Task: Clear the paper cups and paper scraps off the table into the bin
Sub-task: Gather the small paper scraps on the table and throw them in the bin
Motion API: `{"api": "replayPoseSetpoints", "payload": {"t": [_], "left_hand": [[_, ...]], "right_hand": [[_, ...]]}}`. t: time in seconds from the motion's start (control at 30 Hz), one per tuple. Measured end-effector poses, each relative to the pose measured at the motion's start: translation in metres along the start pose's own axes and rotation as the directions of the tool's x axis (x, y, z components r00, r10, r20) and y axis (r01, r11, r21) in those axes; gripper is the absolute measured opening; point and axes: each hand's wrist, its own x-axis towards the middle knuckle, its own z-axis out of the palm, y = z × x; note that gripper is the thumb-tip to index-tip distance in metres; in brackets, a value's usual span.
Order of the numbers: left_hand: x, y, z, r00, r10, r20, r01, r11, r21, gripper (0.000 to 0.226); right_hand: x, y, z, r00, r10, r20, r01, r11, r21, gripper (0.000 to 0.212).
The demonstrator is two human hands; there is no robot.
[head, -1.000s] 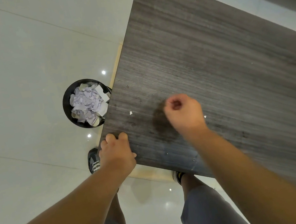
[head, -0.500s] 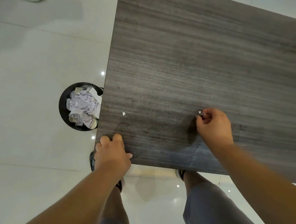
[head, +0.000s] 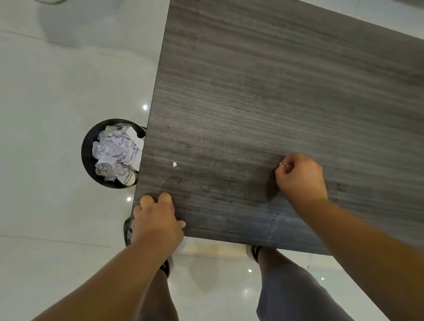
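Here the right hand [head: 300,177] hovers low over the dark wood-grain worktop [head: 288,70], fingers curled tight, with thumb and forefinger pinching a tiny white paper scrap [head: 283,164] at its far-left tip. Well to the left of it, the left hand [head: 156,219] grips the near corner of the worktop, fingers bent over the top face and thumb lying along the near edge. Between the two hands and a little farther out, a second small scrap [head: 174,164] lies alone on the worktop, nearer the left hand. Beyond the left hand, just past the worktop's left edge, a round black bin [head: 88,159] stands on the pale tiled floor [head: 17,113], partly tucked under the worktop and heaped with crumpled white paper [head: 115,154]. Whether cups sit among the paper is hard to tell.
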Motion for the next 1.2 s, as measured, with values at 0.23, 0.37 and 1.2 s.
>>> {"api": "replayPoseSetpoints", "payload": {"t": [0.23, 0.37, 1.2], "left_hand": [[0.004, -0.005, 0.006, 1.000, 0.019, -0.023, -0.020, 1.000, -0.012, 0.047], [0.004, -0.007, 0.007, 0.999, 0.025, -0.028, -0.026, 1.000, -0.014, 0.047], [0.006, -0.012, 0.018, 0.994, 0.070, -0.081, -0.075, 0.995, -0.061, 0.049]], "right_hand": [[-0.002, 0.007, -0.003, 0.993, 0.117, -0.026, -0.111, 0.979, 0.172, 0.013], [-0.009, 0.008, -0.006, 0.986, 0.157, -0.049, -0.139, 0.955, 0.263, 0.010], [-0.058, -0.161, 0.104, 0.907, -0.360, 0.217, 0.339, 0.932, 0.130, 0.011]]}}
